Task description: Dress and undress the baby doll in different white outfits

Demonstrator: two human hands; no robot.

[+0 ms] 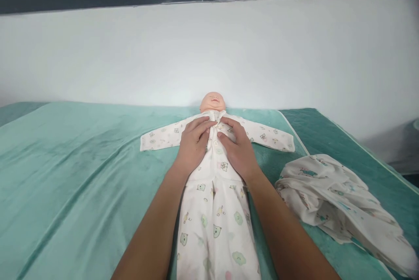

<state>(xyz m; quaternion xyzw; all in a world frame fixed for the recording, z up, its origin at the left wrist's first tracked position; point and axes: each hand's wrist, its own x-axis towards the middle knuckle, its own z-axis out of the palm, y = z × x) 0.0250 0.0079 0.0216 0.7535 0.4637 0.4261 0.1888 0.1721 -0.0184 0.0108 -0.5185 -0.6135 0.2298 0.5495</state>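
Note:
A baby doll [213,102] lies face up, dressed in a white romper [216,210] printed with small bears and green shapes. Its long sleeves stretch out to both sides. At the chest, below the neck, my left hand [194,142] has its fingers bent on the front opening, gripping the cloth edge. Facing it, my right hand [239,147] holds the other edge, its thumb and index finger on the fabric near the top. A button [215,144] shows on the placket just below my fingertips. The fingertips partly hide the cloth between them.
Crumpled white printed cloth [340,201] lies to the right of the doll. A green blanket [81,175] covers the surface below. The doll's head is close to a white wall [163,53] with a dark band along the top.

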